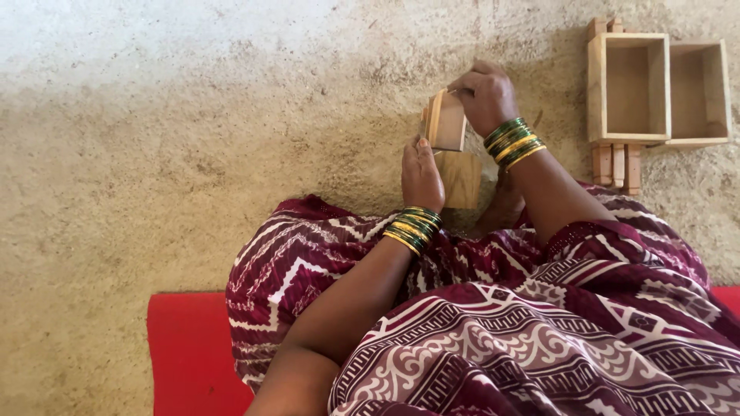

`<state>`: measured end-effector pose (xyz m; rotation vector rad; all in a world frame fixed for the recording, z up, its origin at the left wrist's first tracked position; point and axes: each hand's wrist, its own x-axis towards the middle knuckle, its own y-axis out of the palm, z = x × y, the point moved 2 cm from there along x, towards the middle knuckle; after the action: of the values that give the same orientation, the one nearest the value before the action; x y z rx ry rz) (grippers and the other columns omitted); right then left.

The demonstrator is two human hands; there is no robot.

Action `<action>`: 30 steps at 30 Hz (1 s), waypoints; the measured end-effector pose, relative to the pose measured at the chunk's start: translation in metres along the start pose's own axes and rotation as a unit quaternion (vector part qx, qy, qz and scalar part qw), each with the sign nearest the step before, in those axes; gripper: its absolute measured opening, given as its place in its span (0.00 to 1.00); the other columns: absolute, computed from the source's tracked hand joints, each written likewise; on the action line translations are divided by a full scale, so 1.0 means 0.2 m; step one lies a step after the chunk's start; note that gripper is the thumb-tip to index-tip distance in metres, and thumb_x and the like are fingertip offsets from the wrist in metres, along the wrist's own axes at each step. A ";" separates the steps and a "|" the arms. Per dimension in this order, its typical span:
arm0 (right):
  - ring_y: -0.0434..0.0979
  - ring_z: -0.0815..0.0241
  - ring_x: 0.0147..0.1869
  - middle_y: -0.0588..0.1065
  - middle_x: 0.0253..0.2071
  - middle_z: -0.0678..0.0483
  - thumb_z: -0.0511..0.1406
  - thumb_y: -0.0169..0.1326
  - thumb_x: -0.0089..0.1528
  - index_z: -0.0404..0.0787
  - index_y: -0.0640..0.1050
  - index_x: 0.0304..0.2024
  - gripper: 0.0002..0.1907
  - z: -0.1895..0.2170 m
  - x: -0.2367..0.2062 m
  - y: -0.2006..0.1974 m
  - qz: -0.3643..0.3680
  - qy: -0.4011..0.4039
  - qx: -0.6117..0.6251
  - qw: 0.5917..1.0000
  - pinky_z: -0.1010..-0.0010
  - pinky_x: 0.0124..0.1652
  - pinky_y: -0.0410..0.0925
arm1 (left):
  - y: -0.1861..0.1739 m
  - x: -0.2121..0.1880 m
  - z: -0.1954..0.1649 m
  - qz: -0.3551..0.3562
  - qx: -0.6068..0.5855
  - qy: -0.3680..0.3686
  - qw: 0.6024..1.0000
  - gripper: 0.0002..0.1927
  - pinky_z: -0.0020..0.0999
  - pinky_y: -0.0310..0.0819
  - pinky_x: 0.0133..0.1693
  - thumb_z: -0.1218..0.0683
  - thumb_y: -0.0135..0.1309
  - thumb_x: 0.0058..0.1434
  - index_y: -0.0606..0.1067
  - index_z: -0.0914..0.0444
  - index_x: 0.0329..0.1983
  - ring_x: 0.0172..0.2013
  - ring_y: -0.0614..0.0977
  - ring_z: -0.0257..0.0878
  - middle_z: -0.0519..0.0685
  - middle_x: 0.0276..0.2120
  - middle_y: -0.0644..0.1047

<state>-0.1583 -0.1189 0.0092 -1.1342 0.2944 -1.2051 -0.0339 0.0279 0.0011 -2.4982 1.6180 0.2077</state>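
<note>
Two hands on smooth wooden box

Rough sandy earthen floor, red mat, bright daylight at top

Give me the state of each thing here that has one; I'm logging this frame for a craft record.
Left hand: closed against the wooden pieces, steadying them.
Right hand: gripping the top of the wooden pieces.
Wooden pieces: held upright between both hands, above the ground.
Two wooden boxes: open-topped, empty, side by side on the ground.
Wooden slats: lying under the boxes.
Red mat: flat, sat on.
</note>
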 end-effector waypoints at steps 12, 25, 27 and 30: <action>0.81 0.62 0.38 0.80 0.38 0.56 0.35 0.62 0.64 0.44 0.85 0.37 0.03 0.00 -0.10 -0.16 0.153 0.006 0.076 0.985 0.69 0.40 0.76 | -0.01 0.00 -0.04 0.017 0.028 -0.044 0.999 0.27 0.41 0.72 0.55 0.44 0.32 0.74 0.67 0.67 0.63 0.52 0.79 0.50 0.60 0.52 0.76; 0.81 0.61 0.38 0.80 0.39 0.54 0.31 0.63 0.63 0.43 0.86 0.35 0.02 -0.03 -0.11 -0.14 0.086 0.033 0.053 0.994 0.68 0.39 0.76 | -0.01 0.00 -0.02 0.007 0.000 -0.018 1.000 0.26 0.42 0.70 0.57 0.44 0.34 0.74 0.67 0.68 0.63 0.54 0.78 0.52 0.61 0.54 0.76; 0.81 0.61 0.37 0.80 0.38 0.54 0.31 0.64 0.61 0.43 0.86 0.35 0.02 -0.03 -0.11 -0.14 0.112 0.016 0.059 0.992 0.68 0.39 0.75 | -0.01 0.00 -0.02 0.007 0.004 -0.015 1.000 0.27 0.42 0.70 0.56 0.44 0.34 0.74 0.67 0.68 0.63 0.54 0.78 0.52 0.62 0.54 0.76; 0.81 0.61 0.38 0.80 0.38 0.54 0.32 0.64 0.60 0.43 0.85 0.35 0.01 -0.02 -0.11 -0.13 0.142 0.006 0.054 0.988 0.67 0.40 0.75 | -0.01 0.00 -0.01 0.003 0.019 -0.012 1.000 0.27 0.43 0.70 0.57 0.44 0.35 0.74 0.67 0.69 0.63 0.54 0.78 0.53 0.62 0.54 0.75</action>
<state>-0.1841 -0.1005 0.0211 -0.9545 0.3828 -0.9640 -0.0329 0.0277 0.0041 -2.4524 1.6058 0.2043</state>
